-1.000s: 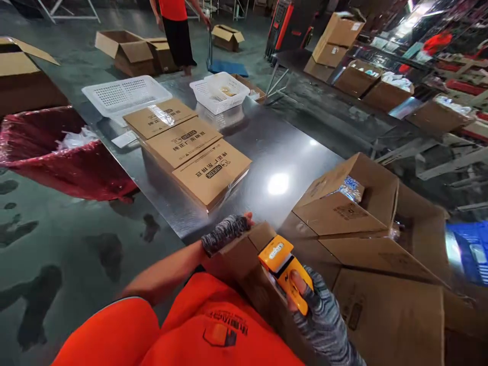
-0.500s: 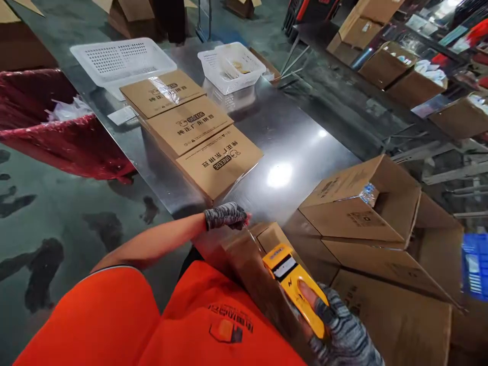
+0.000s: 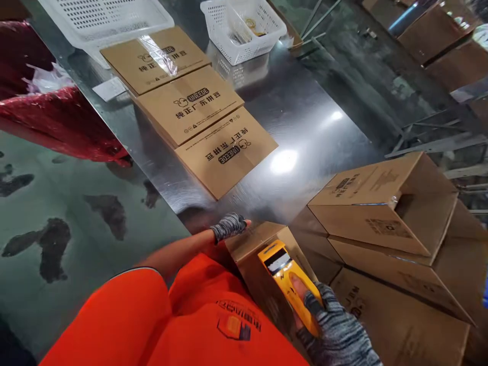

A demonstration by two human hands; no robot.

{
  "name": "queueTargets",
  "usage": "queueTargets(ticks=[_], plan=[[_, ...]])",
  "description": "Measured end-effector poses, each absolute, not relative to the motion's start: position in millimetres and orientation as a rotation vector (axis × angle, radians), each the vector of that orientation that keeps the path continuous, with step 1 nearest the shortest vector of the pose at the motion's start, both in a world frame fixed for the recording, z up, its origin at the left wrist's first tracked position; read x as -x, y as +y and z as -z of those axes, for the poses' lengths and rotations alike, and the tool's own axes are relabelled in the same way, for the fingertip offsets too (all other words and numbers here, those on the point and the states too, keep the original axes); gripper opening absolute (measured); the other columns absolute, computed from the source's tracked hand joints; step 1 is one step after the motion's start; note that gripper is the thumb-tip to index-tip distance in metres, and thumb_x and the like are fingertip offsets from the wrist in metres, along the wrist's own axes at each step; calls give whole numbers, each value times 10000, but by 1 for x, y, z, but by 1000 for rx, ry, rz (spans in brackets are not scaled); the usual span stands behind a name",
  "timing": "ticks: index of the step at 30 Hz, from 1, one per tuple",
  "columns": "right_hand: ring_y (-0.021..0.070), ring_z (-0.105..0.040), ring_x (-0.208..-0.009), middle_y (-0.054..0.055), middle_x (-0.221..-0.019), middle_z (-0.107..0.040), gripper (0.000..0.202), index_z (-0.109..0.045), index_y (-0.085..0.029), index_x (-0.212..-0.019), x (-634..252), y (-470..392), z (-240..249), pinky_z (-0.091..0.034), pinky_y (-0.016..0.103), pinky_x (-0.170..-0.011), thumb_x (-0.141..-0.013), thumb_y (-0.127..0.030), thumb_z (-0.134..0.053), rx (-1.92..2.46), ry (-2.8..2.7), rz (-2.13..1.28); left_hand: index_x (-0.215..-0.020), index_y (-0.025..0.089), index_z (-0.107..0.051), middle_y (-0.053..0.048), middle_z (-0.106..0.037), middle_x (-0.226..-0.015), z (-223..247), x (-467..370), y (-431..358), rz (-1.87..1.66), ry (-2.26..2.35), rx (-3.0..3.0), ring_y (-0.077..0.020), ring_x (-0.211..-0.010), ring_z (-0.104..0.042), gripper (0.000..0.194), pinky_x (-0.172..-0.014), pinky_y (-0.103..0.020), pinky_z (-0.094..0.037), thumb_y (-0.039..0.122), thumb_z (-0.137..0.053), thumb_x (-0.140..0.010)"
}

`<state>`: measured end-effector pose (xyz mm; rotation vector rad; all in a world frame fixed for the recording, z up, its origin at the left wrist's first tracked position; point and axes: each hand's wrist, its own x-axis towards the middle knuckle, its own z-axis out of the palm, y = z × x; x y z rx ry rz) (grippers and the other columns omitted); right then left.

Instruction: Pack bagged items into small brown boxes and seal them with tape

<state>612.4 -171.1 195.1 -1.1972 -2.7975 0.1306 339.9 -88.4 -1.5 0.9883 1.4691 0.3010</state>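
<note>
Yellow tape dispenser [image 3: 286, 277] lies on the near cardboard box [image 3: 259, 264], grasped by the gloved right hand [image 3: 335, 330]. Left hand [image 3: 230, 227] grips the box's far-left edge, beside the steel table [image 3: 305, 137].

I see a steel desk [image 3: 305, 132], glossy, one bright light glare on it near centre. Three flat printed cartons [image 3: 190, 101] lie on it in an overlapping row, the far one with a strip of clear tape. Two white baskets [image 3: 244, 25] stand at the far end, and a paper slip [image 3: 109, 88] sits by the left edge. An open box [image 3: 263, 264] rests at the near edge, with stacked boxes [image 3: 385, 218] on the right.
</note>
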Motion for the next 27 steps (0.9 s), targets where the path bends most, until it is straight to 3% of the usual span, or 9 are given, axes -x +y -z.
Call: queueTargets(ticks=[3, 6, 8, 11, 15, 18, 21, 25, 27], plan=[[459, -859, -744, 189, -1078, -809, 1033, -33, -364, -1934, -611, -174, -195, -739, 554, -492, -1022, -200, -490, 1210, -2792, -138, -612, 234, -616, -26, -573, -649, 9, -362, -114, -329, 1474, -903, -241, -773, -643, 458, -826, -350, -523, 448, -707, -1007], [456, -852, -720, 169, -1090, -818, 1036, -62, -418, -1930, -608, -176, -195, -732, 579, -472, -1016, -208, -503, 1251, -2750, -129, -983, 182, -806, -78, -798, -995, 18, -372, -132, -393, 1511, -824, -268, -1016, -742, 266, -949, -343, -577, 443, -764, -1009], [471, -850, -731, 174, -1108, -810, 1012, -60, -452, -1926, -608, -177, -194, -729, 602, -467, -1040, -222, -493, 1288, -2738, -99, -1318, 161, -791, -120, -826, -1262, 27, -375, -136, -436, 1536, -747, -283, -1193, -754, 404, -1050, -347, -590, 410, -811, -1000], [454, -849, -723, 174, -1147, -785, 972, -67, -521, -1911, -611, -179, -191, -727, 583, -454, -1074, -223, -460, 1343, -2709, -103, -1536, 107, -688, -151, -824, -1288, 40, -381, -130, -461, 1537, -622, -292, -1232, -770, 595, -1117, -377, -599, 335, -831, -1005], [410, -855, -718, 189, -1179, -768, 975, -100, -508, -1915, -613, -177, -187, -735, 522, -480, -1063, -189, -450, 1305, -2693, -119, -1593, 108, -649, -116, -834, -1213, 48, -396, -114, -505, 1462, -609, -264, -1166, -788, 574, -1099, -380, -622, 330, -760, -1076], [390, -865, -742, 191, -1154, -787, 988, -131, -415, -1932, -612, -175, -187, -748, 490, -534, -1037, -157, -461, 1251, -2716, -98, -1636, 148, -636, -108, -826, -1293, 44, -397, -104, -523, 1404, -682, -275, -1267, -769, 605, -1194, -404, -586, 313, -764, -1068], [351, -842, -668, 206, -1130, -819, 820, -451, -228, -1805, -611, -174, -185, -736, 432, -533, -992, -148, -524, 1188, -2725, -56, -1676, 117, -599, -154, -815, -1358, 27, -373, -99, -513, 1371, -759, -305, -1331, -758, 653, -1241, -454, -566, 238, -726, -1047], [361, -877, -789, 230, -1146, -853, 455, -767, -137, -1386, -613, -175, -177, -748, 420, -600, -993, -180, -542, 1197, -2671, 10, -1584, 201, -726, -91, -860, -1336, -23, -330, -91, -495, 953, -978, -285, -1376, -769, 829, -1230, -382, -588, 129, -933, -784], [367, -878, -819, 242, -1164, -863, 441, -811, -117, -1336, -611, -175, -172, -748, 441, -626, -1008, -216, -534, 1224, -2653, 57, -1325, 167, -875, -57, -888, -1172, -52, -326, -83, -420, 862, -1133, -278, -1294, -797, 701, -1188, -319, -609, 66, -973, -639]])
